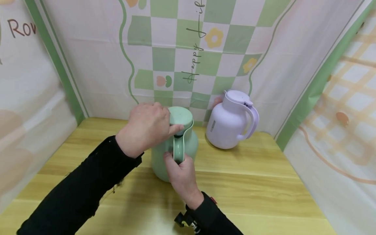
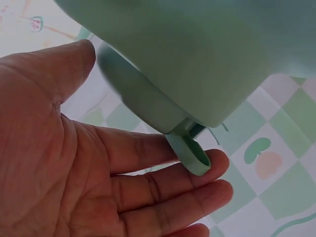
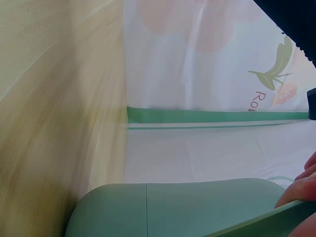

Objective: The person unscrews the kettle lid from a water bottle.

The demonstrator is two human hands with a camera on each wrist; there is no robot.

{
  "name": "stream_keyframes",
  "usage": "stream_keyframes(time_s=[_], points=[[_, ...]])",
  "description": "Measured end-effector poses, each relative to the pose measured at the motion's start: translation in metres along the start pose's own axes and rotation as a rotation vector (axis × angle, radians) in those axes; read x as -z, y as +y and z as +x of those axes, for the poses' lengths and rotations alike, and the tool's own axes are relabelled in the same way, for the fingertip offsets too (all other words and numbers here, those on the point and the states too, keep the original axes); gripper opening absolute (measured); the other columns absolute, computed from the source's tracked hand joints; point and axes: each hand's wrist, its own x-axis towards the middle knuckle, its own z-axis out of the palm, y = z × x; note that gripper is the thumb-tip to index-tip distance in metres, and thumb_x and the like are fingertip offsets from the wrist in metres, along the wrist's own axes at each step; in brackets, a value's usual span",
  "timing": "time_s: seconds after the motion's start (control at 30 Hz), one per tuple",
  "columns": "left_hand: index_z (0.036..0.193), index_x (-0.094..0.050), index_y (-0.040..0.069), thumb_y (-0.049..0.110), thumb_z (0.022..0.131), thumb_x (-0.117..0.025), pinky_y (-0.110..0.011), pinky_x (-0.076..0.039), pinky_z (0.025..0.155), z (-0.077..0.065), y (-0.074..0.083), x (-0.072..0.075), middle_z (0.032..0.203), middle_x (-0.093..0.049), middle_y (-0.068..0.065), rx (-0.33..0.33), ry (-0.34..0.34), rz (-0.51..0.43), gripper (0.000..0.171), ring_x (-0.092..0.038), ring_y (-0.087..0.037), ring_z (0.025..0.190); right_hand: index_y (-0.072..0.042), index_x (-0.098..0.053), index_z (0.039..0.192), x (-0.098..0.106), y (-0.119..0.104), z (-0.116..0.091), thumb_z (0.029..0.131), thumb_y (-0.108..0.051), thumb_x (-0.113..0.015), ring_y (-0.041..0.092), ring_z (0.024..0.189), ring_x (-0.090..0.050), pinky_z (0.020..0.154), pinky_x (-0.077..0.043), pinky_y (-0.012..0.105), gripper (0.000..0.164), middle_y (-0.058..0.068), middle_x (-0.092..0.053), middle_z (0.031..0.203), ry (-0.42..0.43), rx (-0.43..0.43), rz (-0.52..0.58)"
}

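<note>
A pale green thermos jug [image 1: 191,145] stands upright on the wooden table, its round lid [image 1: 181,116] on top. My left hand [image 1: 148,125] holds the lid from the left, thumb reaching across its rear edge above the handle. Seen from the left wrist, the lid [image 2: 143,98] lies between my thumb and fingers [image 2: 148,192], and a small green loop [image 2: 192,155] sticks out against the fingers. Lower down, my right hand [image 1: 182,176] grips the jug's handle [image 1: 179,150]. The right wrist view catches the jug's side [image 3: 197,207] and some fingers at its right edge.
To the right and behind stands a lilac thermos jug [image 1: 230,125] with its lid on and its handle facing right. Printed cloth walls [image 1: 97,65] enclose the wooden table [image 1: 249,192] at the back and both sides.
</note>
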Motion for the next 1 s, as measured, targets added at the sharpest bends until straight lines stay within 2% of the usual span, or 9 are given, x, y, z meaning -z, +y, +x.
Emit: stream_keyframes(time_s=[0.23, 0.4, 0.53, 0.6, 0.67, 0.7, 0.77, 0.83, 1.0], points=[[0.063, -0.046, 0.011, 0.064, 0.097, -0.063, -0.034, -0.039, 0.044, -0.005, 0.004, 0.005, 0.062, -0.045, -0.003, 0.003, 0.024, 0.022, 0.065, -0.051, -0.021, 0.051, -0.012, -0.038, 0.063, 0.0, 0.001, 0.001, 0.107, -0.018, -0.055, 0.017, 0.041, -0.033, 0.049, -0.032, 0.028, 0.048, 0.003, -0.034, 0.049, -0.002, 0.009, -0.008], [0.061, -0.043, 0.012, 0.065, 0.095, -0.066, -0.031, -0.032, 0.041, -0.006, 0.004, 0.007, 0.06, -0.037, 0.0, 0.016, 0.046, 0.017, 0.067, -0.045, -0.017, 0.047, -0.012, -0.039, 0.063, 0.0, 0.001, 0.001, 0.107, -0.017, -0.055, 0.016, 0.041, -0.034, 0.049, -0.033, 0.027, 0.047, 0.002, -0.035, 0.049, 0.006, 0.008, -0.025], [0.067, -0.051, 0.009, 0.069, 0.093, -0.064, -0.031, -0.033, 0.042, -0.002, 0.002, 0.006, 0.063, -0.042, -0.001, 0.031, 0.003, -0.014, 0.067, -0.046, -0.018, 0.049, -0.012, -0.039, 0.063, 0.0, 0.001, 0.0, 0.108, -0.018, -0.055, 0.016, 0.04, -0.033, 0.048, -0.032, 0.027, 0.048, 0.003, -0.034, 0.049, 0.003, 0.012, -0.024], [0.086, -0.064, 0.004, 0.069, 0.094, -0.063, -0.034, -0.043, 0.048, 0.003, -0.001, 0.004, 0.074, -0.053, -0.005, -0.003, -0.024, -0.055, 0.066, -0.054, -0.021, 0.058, -0.011, -0.039, 0.063, 0.0, 0.001, 0.001, 0.108, -0.019, -0.055, 0.016, 0.04, -0.032, 0.048, -0.032, 0.027, 0.048, 0.003, -0.034, 0.049, 0.002, 0.008, -0.024], [0.121, -0.067, 0.002, 0.068, 0.097, -0.059, -0.04, -0.057, 0.067, 0.011, -0.005, 0.0, 0.104, -0.068, -0.014, -0.057, -0.054, -0.131, 0.071, -0.069, -0.028, 0.086, -0.01, -0.038, 0.064, -0.001, 0.001, 0.001, 0.108, -0.02, -0.055, 0.016, 0.04, -0.031, 0.048, -0.031, 0.027, 0.048, 0.003, -0.033, 0.049, 0.005, 0.005, -0.028], [0.137, -0.06, 0.003, 0.067, 0.099, -0.057, -0.044, -0.059, 0.079, 0.015, -0.006, -0.003, 0.123, -0.067, -0.019, -0.087, -0.071, -0.178, 0.075, -0.07, -0.032, 0.103, -0.01, -0.038, 0.064, -0.001, 0.001, 0.001, 0.108, -0.02, -0.055, 0.016, 0.041, -0.03, 0.048, -0.03, 0.028, 0.048, 0.003, -0.033, 0.049, 0.007, 0.003, -0.027], [0.159, -0.043, 0.012, 0.067, 0.101, -0.051, -0.049, -0.054, 0.101, 0.023, -0.01, -0.01, 0.153, -0.051, -0.022, -0.158, -0.105, -0.256, 0.08, -0.057, -0.035, 0.135, -0.009, -0.037, 0.065, -0.001, 0.001, 0.0, 0.108, -0.02, -0.055, 0.016, 0.041, -0.029, 0.048, -0.029, 0.028, 0.048, 0.003, -0.032, 0.05, 0.007, 0.002, -0.026], [0.165, -0.034, 0.021, 0.067, 0.103, -0.045, -0.053, -0.045, 0.114, 0.03, -0.012, -0.017, 0.168, -0.032, -0.02, -0.194, -0.149, -0.318, 0.077, -0.039, -0.037, 0.151, -0.01, -0.037, 0.064, -0.001, 0.001, 0.0, 0.108, -0.02, -0.055, 0.016, 0.041, -0.028, 0.048, -0.029, 0.028, 0.048, 0.003, -0.032, 0.049, 0.006, 0.0, -0.02], [0.164, -0.036, 0.028, 0.065, 0.106, -0.038, -0.051, -0.038, 0.12, 0.041, -0.013, -0.029, 0.17, -0.028, -0.018, -0.228, -0.223, -0.373, 0.069, -0.036, -0.036, 0.153, -0.013, -0.037, 0.061, 0.0, -0.001, 0.0, 0.108, -0.018, -0.056, 0.015, 0.039, -0.029, 0.045, -0.029, 0.028, 0.05, 0.004, -0.032, 0.048, -0.008, 0.0, -0.006]])
